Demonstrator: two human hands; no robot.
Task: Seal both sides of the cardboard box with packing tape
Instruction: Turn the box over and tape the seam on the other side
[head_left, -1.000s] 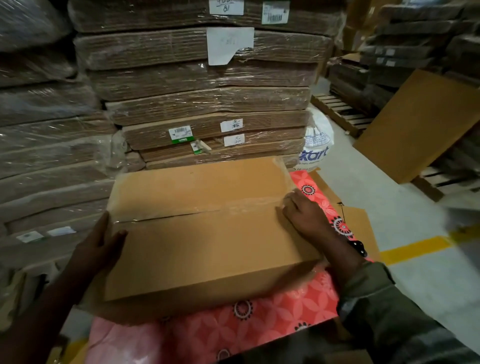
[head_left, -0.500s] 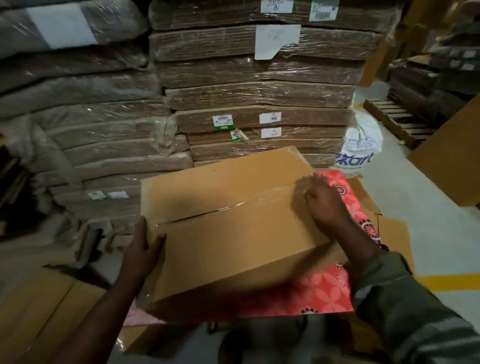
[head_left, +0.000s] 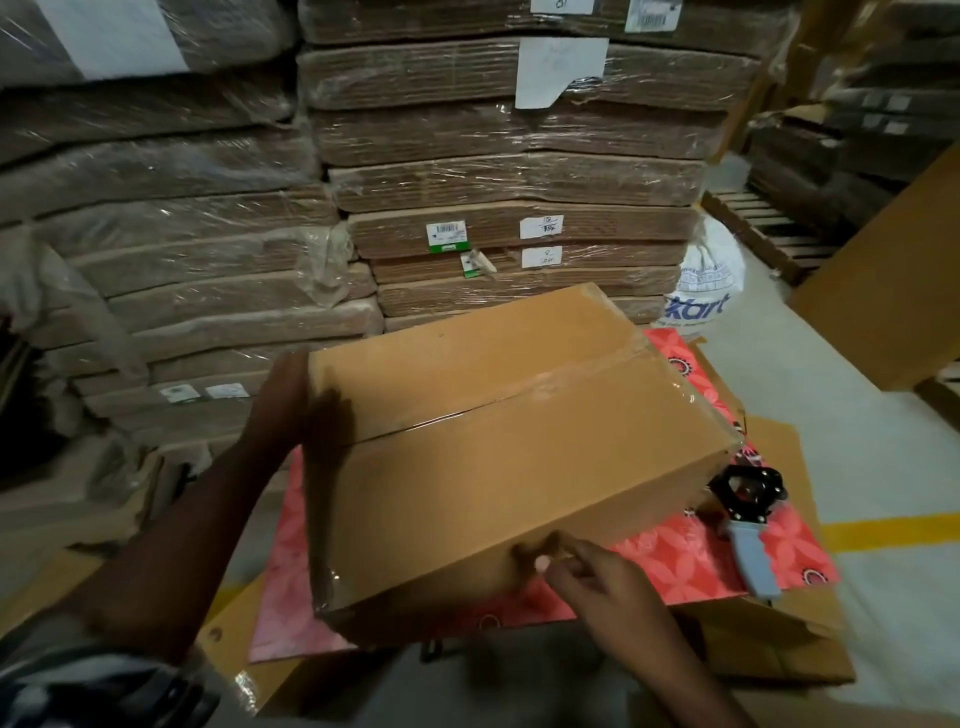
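Shrink-wrapped stacks of flat cardboard (head_left: 519, 171) rise behind a white printed bag (head_left: 706, 291).

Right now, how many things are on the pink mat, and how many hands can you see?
Boxes: 1, the cardboard box with clear tape along its seam.
Tape guns: 1, the tape gun lying beside the box.
Hands: 2, the left hand against the box's left end and the right hand at its near edge.
Total: 4, all over the pink mat.
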